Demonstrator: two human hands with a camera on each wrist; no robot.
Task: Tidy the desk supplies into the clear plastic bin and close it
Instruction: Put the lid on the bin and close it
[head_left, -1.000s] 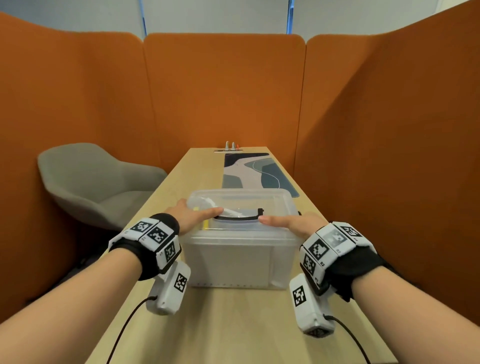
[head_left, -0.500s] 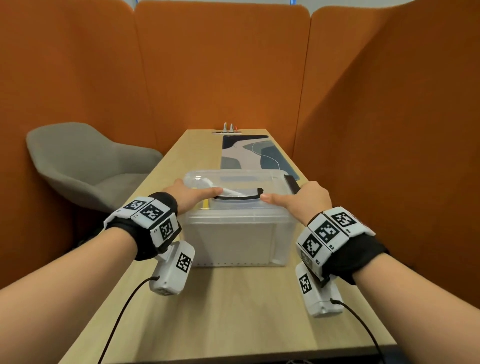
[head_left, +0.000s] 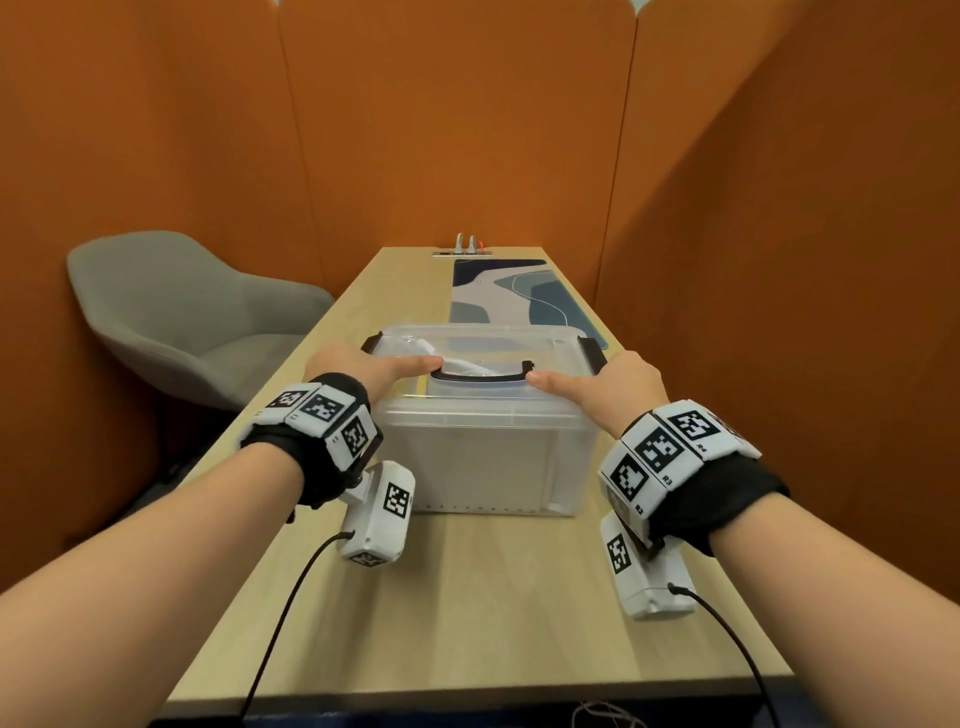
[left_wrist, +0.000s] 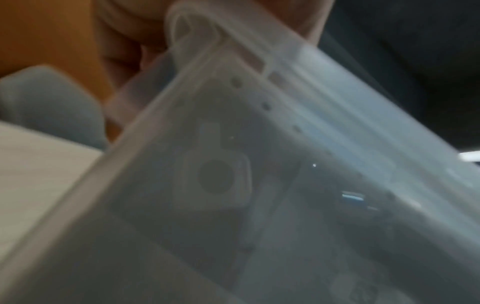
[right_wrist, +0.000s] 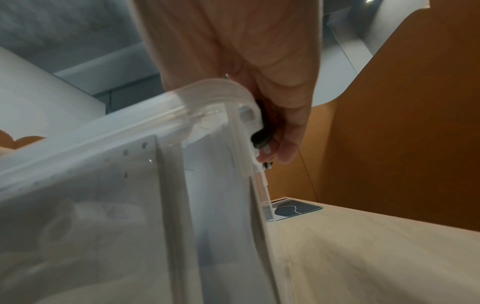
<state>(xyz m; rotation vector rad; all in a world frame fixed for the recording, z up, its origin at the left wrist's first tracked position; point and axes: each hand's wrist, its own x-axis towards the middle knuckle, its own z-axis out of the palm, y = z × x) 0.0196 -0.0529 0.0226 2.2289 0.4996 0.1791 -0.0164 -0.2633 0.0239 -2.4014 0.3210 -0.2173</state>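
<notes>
The clear plastic bin stands mid-desk with its lid on; pale supplies show dimly through it. A black carry handle lies flat on the lid. My left hand grips the lid's left end, thumb on top, beside the black left latch. In the blurred left wrist view its fingers curl down beside the bin. My right hand holds the right end, thumb on the lid. In the right wrist view its fingers curl over the black right latch at the bin's rim.
A patterned desk mat lies just behind the bin, and a power outlet sits at the desk's far end. A grey chair stands left of the desk. Orange partitions close in the back and both sides.
Both hands slid outward from near the handle to the lid's two ends, the right one first. The bin stayed where it was; my head view shifted.
</notes>
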